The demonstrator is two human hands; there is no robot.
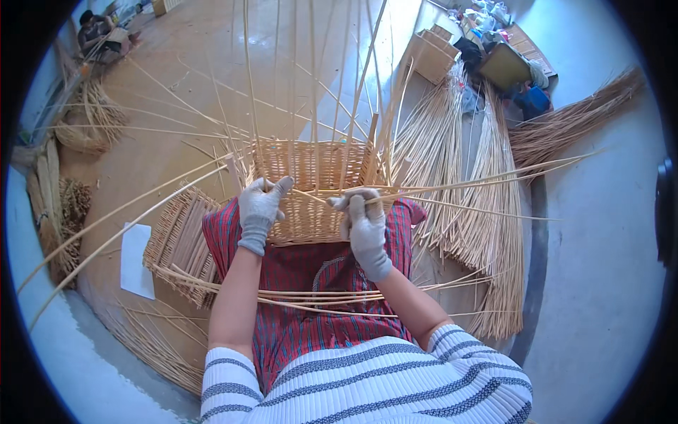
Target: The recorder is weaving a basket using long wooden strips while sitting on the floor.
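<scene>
A half-woven wicker basket (pixel 304 223) with tall upright stakes sits on a red striped cloth (pixel 332 267) over my lap. My left hand (pixel 261 208), in a pale knit glove, is closed on a thin reed at the basket's left front. My right hand (pixel 362 227), also gloved, grips reeds at the right front, its fingers curled round them. Long loose reeds reach out sideways from both hands, and several more lie across the cloth below the basket.
A person (pixel 99 35) sits at far top left. Reed bundles lie at left (pixel 92 124) and right (pixel 494 261). A slatted wicker piece (pixel 180 233) and white sheet (pixel 135 260) lie left of my lap. Cardboard boxes (pixel 431 56) and clutter stand at top right.
</scene>
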